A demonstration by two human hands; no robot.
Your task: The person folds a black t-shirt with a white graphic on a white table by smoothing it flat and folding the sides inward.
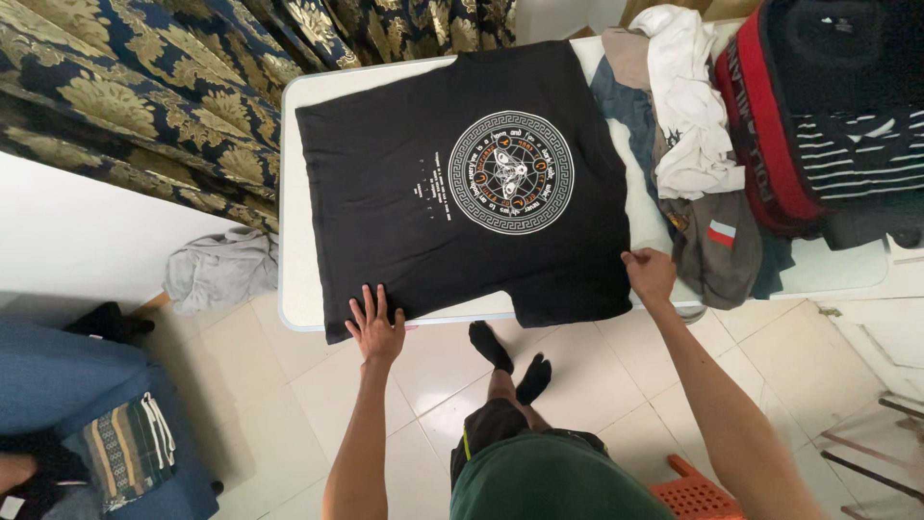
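Note:
A black T-shirt (404, 135) with a round white printed design lies spread flat on a white table (290, 193). My left hand (375, 325) rests palm down on the shirt's near hem, fingers spread, at the table's front edge. My right hand (651, 273) pinches the shirt's near right corner by the sleeve, fingers closed on the fabric.
A heap of clothes (693, 144) covers the table's right part: white, grey, red and striped pieces. A grey garment (219, 270) lies on the tiled floor at the left. Blue and gold curtains (154, 87) hang behind. An orange plastic crate (698, 496) sits by my legs.

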